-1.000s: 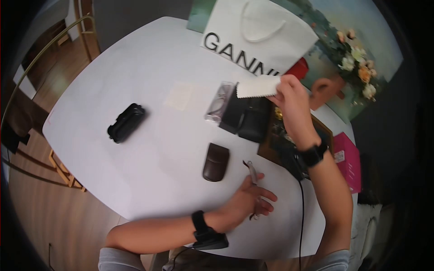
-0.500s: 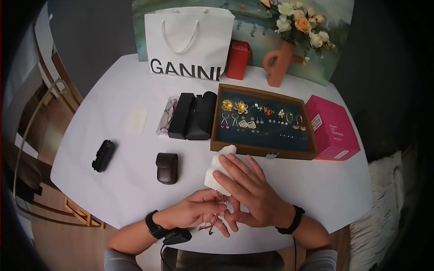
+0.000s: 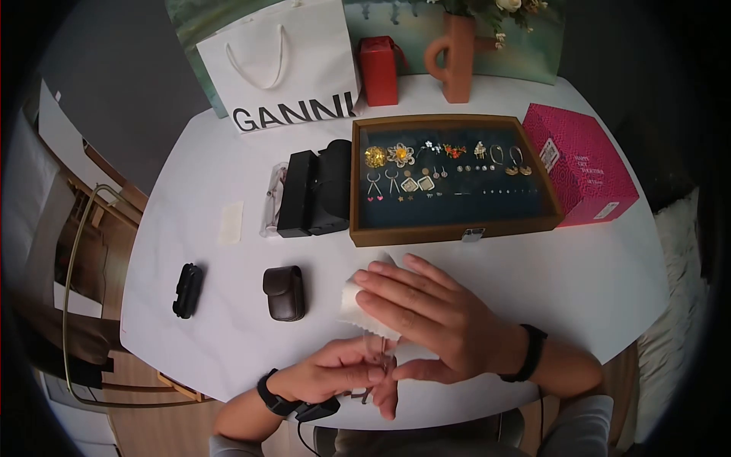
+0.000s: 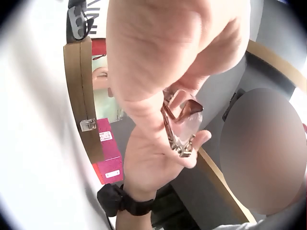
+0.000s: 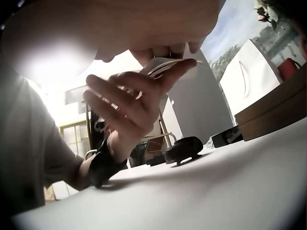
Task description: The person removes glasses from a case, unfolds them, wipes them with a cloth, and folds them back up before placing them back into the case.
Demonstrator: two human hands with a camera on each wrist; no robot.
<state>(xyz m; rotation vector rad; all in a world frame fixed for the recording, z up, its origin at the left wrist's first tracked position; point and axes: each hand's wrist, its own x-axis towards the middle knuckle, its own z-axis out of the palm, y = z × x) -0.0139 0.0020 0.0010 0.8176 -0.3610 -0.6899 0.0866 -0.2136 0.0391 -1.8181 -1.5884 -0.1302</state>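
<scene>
Glasses (image 4: 178,126) | left hand (image 3: 335,372): grip pinches them | right hand (image 3: 457,331): grip released, straight fingers over white cloth (image 3: 352,305) | brown case (image 3: 284,293) on desk (image 3: 594,289), ten o'clock from glasses

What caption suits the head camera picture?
Left hand holding glasses, right hand on white cloth, in front of jewellery case.

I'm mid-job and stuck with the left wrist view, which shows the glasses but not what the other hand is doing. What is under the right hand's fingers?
Observer: In the head view, the right hand has its fingers laid nearly straight over a pale cloth.
Operator: My view misses the tabletop beside that cloth. What's to its left?
Observer: A dark brown case with its flap down.
Operator: I only get the edge of the wooden display box. What's inside?
Observer: Jewellery, set out in rows on a dark backing in the wooden display box.
</scene>
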